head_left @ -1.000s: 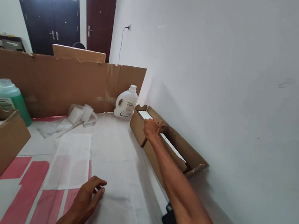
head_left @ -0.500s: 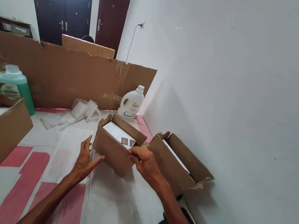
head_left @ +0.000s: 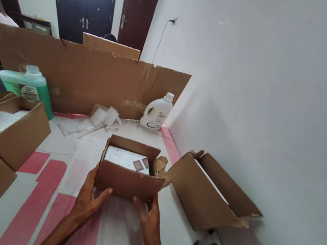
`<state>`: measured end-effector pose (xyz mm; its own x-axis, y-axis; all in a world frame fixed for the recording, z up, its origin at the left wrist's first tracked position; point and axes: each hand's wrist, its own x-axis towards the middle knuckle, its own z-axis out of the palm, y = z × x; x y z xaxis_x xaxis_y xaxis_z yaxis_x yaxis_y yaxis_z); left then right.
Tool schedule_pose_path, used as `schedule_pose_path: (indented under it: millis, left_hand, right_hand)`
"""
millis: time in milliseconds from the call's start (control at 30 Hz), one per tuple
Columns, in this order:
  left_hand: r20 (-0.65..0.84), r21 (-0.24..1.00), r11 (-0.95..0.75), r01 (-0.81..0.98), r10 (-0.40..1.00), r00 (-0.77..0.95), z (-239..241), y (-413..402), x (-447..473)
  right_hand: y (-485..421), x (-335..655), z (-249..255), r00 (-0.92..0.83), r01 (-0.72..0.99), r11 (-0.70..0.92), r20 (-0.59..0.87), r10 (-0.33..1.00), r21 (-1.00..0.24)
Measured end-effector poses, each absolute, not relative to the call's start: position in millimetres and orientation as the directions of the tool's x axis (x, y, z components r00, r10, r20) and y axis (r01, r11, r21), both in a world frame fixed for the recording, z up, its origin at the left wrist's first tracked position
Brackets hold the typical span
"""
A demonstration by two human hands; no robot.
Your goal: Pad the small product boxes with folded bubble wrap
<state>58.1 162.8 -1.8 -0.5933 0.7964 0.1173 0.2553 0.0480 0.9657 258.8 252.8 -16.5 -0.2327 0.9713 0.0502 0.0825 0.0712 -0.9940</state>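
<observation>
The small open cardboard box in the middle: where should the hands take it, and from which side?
Grip the small open box low at its two near bottom corners, coming from the near side, one hand per corner. Its top flaps are open and the right one is crumpled, so the rim looks weak. White contents lie loose inside, so keep it level. The left hand and right hand already sit there.

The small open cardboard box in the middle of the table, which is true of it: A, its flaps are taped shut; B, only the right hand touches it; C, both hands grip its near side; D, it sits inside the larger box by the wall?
C: the left hand and right hand both clasp the near wall of the small box, which stands open.
</observation>
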Motion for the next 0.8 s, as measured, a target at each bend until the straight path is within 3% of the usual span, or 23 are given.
schedule_pose_path:
  millis: [167,300,467,567,800]
  left_hand:
    - [-0.041,0.982,0.161,0.099,0.695,-0.718,-9.1,86.2,55.4]
    - [-0.035,0.959,0.239,0.152,0.631,-0.775,-0.1,70.7,23.6]
    - [0.231,0.864,0.225,0.451,0.618,-0.751,26.3,160.7,-50.3]
    - [0.318,0.801,0.231,0.552,0.616,-0.721,37.0,242.0,-89.7]
    - [0.308,0.649,0.338,0.682,0.702,-0.641,26.4,367.4,-126.3]
  right_hand:
    - [231.2,259.5,-35.3,-0.291,0.108,0.041,0.008,0.957,-0.993]
    - [215.6,251.6,-47.2,-0.216,0.17,0.005,-0.032,0.976,-0.985]
    - [210.7,238.2,-51.6,-0.137,0.128,-0.012,-0.03,0.99,-0.992]
    - [210.4,236.8,-59.3,-0.094,0.147,-0.035,-0.049,0.994,-0.988]
    - [212.2,238.3,-69.1,-0.117,0.147,-0.013,-0.03,0.993,-0.989]
